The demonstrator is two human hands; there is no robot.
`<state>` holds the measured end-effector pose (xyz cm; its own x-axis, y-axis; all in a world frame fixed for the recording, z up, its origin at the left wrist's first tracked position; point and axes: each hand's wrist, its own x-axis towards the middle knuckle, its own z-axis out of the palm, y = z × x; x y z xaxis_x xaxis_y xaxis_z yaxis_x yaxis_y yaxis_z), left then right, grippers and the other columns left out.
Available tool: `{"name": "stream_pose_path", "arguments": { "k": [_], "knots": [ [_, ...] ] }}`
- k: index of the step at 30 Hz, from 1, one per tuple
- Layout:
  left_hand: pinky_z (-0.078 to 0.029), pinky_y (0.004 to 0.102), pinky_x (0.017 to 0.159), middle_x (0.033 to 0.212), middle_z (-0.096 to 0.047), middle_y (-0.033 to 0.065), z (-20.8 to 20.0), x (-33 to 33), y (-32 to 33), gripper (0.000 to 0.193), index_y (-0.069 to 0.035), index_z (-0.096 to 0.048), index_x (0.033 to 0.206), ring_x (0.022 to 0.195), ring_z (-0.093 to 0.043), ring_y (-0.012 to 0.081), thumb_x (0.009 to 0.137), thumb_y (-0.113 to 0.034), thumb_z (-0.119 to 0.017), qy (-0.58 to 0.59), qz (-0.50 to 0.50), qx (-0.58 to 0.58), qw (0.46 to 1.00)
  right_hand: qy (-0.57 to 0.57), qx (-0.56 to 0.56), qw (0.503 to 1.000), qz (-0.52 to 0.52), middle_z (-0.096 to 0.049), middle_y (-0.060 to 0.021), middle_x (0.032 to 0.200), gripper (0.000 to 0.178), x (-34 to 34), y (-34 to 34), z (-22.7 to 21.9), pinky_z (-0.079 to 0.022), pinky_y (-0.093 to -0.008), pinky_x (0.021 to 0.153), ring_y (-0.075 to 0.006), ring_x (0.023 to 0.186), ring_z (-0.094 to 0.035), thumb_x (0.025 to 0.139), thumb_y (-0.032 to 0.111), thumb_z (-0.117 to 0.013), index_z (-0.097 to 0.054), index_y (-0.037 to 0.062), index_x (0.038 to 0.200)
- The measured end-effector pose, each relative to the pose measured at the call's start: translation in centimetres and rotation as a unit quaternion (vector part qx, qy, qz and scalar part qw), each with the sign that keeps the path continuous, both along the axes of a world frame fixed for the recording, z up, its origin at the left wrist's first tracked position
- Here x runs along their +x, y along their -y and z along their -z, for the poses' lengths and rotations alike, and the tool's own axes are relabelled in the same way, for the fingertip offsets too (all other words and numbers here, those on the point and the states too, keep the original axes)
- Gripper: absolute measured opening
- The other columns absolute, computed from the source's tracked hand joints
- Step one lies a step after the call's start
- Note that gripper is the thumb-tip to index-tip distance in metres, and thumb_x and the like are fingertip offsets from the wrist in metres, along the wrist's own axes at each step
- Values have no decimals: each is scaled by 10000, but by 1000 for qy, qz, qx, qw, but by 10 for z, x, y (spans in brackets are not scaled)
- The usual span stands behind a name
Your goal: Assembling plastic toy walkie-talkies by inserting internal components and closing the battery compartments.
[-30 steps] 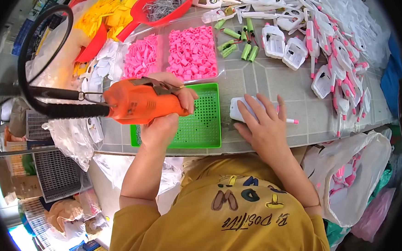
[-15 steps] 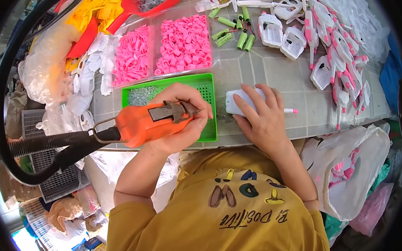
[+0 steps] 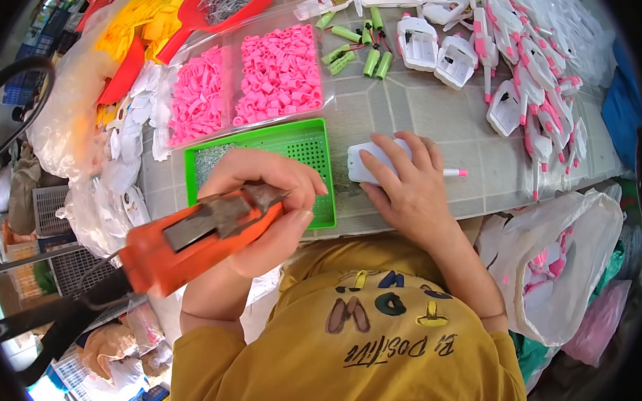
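My left hand [image 3: 279, 174] is closed round an orange electric screwdriver [image 3: 191, 245] with a metal lever on its upper face. A dark cable runs from the tool's back end toward the left. Its working tip is hidden by my fingers. Hand and tool are above a green tray [image 3: 331, 174] with a perforated bottom, where small metal screws [image 3: 212, 163] lie at the left end. To the right, my right hand [image 3: 412, 187] lies over a white plastic casing [image 3: 360, 167] on the table, fingers curled across it. A white stem with a pink tip [image 3: 462, 172] sticks out past that hand.
Behind the tray, a clear container holds pink plastic pieces [image 3: 276, 74]. Green battery packs [image 3: 371, 63] and open white housings [image 3: 418, 44] lie farther right, beside a pile of pink-and-white parts [image 3: 542, 91]. A red scoop [image 3: 179, 41] stands at the back; a white bag [image 3: 561, 274] hangs at right.
The screwdriver's back end has swung down and toward me, tilting the tool, and its cable has shifted. My right hand stays on the casing. The whole view has shifted slightly.
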<state>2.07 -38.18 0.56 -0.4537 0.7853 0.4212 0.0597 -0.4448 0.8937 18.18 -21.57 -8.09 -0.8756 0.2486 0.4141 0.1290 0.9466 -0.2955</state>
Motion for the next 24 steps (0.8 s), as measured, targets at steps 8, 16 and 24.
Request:
{"name": "stream_pose_path", "arguments": {
  "k": [8,16,24],
  "knots": [
    [-566,453,847,781,-601,69,22,-3,-33,338,-31,-476,1111,725,-609,160,836,103,-620,26,44,42,998,-8,-6,1000,-5,-564,-77,1367,526,0,0,5,-380,-555,1025,-365,1231,-499,775,248,-794,-624,154,1264],
    [-570,343,788,785,-589,54,25,-4,-47,234,-24,-518,980,743,-642,160,808,97,-620,35,47,-1,998,-13,-16,1000,-5,-561,-79,1371,527,0,0,8,-376,-566,1031,-368,1235,-496,785,258,-789,-618,159,1273],
    [-538,285,731,870,-580,31,24,-12,-60,243,-61,-528,975,792,-645,117,817,51,-674,-51,74,-103,991,-10,1,1000,0,-560,-83,1373,524,1,-1,8,-382,-560,1027,-368,1235,-496,793,259,-781,-618,150,1279]
  ]
}}
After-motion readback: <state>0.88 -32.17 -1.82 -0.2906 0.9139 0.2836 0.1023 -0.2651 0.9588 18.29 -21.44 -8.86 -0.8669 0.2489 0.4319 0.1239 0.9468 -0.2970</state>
